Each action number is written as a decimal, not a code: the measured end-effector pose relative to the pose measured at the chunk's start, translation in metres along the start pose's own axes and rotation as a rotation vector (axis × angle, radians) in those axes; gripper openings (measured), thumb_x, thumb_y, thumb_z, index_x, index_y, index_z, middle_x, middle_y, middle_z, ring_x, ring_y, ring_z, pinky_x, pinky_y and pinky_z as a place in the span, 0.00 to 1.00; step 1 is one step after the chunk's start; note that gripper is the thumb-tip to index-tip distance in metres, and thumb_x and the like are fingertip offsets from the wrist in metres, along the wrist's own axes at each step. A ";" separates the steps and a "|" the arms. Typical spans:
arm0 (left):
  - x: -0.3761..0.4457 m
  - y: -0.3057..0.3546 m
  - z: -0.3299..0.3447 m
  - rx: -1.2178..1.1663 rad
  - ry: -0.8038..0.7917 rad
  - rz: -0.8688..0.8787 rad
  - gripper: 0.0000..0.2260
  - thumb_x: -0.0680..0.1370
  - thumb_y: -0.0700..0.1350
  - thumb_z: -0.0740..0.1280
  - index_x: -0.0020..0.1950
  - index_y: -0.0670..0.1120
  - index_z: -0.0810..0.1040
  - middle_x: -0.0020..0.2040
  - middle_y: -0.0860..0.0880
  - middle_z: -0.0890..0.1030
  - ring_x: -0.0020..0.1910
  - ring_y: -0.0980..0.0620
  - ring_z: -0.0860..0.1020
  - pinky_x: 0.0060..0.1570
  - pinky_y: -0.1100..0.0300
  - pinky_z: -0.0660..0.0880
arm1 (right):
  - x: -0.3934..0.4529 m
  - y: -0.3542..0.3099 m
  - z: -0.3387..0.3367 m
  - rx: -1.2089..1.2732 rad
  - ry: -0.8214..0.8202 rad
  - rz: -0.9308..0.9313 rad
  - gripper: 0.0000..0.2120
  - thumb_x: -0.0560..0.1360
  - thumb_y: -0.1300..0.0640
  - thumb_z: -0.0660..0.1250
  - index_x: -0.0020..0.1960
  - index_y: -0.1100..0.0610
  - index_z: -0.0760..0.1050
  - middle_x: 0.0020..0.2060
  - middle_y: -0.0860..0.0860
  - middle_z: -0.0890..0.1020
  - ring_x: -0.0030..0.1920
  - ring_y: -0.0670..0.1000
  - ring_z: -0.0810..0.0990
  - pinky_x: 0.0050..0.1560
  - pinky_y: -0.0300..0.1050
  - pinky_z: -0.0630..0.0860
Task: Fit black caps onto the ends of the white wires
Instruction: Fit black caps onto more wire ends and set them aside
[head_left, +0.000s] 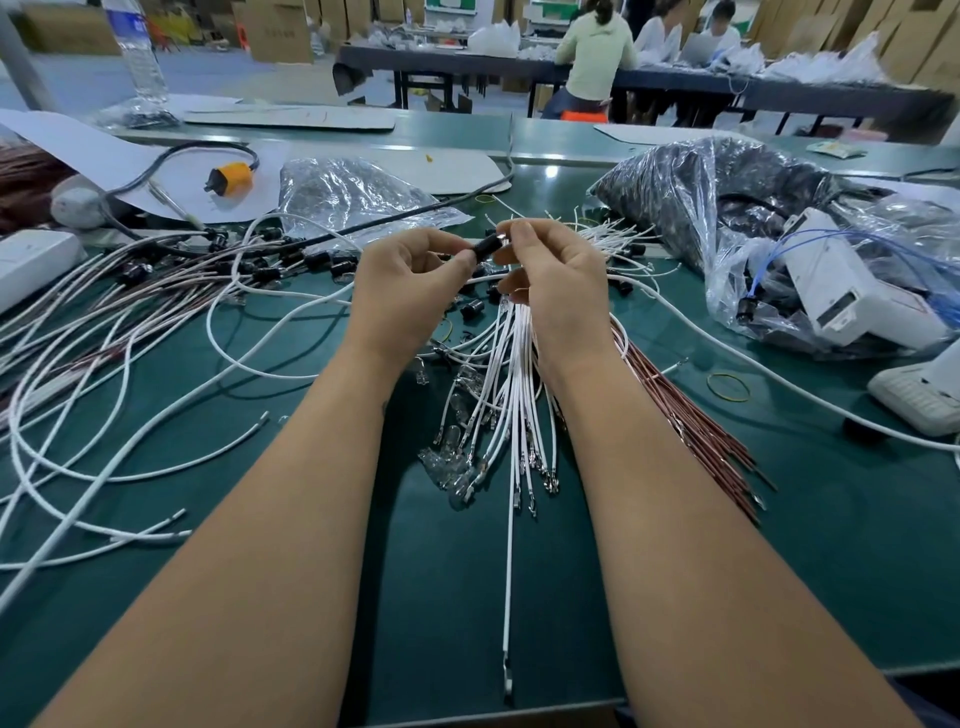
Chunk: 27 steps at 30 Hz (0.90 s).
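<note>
Both hands are raised over the middle of the green table (779, 545). My left hand (410, 291) pinches a small black cap (485, 249) between thumb and fingers. My right hand (556, 280) meets it at the cap, its fingertips pinching a white wire end there. A bundle of white wires (511, 395) with metal terminals hangs down from under my right hand; one long wire reaches the near edge. Loose black caps (472, 307) lie on the table under the hands.
Capped white and brown wires (156, 291) sprawl at the left. Red-brown wires (691, 415) lie right of my forearm. A bag of black parts (691, 197), a clear bag (343, 197), an orange plug (231, 176), a yellow rubber band (729, 387) and a bottle (137, 57) stand around.
</note>
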<state>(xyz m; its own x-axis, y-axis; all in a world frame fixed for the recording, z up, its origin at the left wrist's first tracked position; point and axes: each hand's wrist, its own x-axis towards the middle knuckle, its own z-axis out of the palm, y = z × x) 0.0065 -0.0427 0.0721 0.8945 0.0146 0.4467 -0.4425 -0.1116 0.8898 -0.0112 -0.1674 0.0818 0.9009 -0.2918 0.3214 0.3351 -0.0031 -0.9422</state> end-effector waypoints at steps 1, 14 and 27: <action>0.000 0.000 0.000 -0.009 0.004 -0.002 0.03 0.75 0.39 0.70 0.42 0.45 0.81 0.23 0.57 0.70 0.22 0.61 0.63 0.24 0.71 0.62 | -0.001 -0.001 0.000 0.003 -0.031 0.003 0.04 0.78 0.59 0.66 0.48 0.57 0.79 0.37 0.50 0.81 0.31 0.43 0.76 0.33 0.34 0.73; 0.004 0.000 -0.005 -0.255 -0.206 -0.170 0.11 0.78 0.33 0.62 0.50 0.44 0.82 0.20 0.55 0.64 0.19 0.57 0.57 0.22 0.67 0.55 | -0.005 -0.002 0.001 0.109 -0.049 0.052 0.06 0.77 0.67 0.66 0.45 0.58 0.76 0.36 0.51 0.79 0.32 0.44 0.76 0.35 0.34 0.75; -0.007 0.008 0.004 -0.141 -0.037 -0.079 0.02 0.75 0.40 0.71 0.46 0.42 0.81 0.25 0.59 0.77 0.21 0.64 0.70 0.25 0.75 0.66 | -0.001 -0.044 -0.026 -0.597 -0.031 0.028 0.09 0.76 0.60 0.63 0.47 0.64 0.80 0.42 0.61 0.82 0.38 0.55 0.77 0.46 0.57 0.78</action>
<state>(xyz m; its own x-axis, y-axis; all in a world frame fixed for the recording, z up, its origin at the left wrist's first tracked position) -0.0026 -0.0481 0.0756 0.9273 -0.0190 0.3738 -0.3731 0.0291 0.9273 -0.0341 -0.1919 0.1207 0.9178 -0.2715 0.2896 0.1059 -0.5357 -0.8378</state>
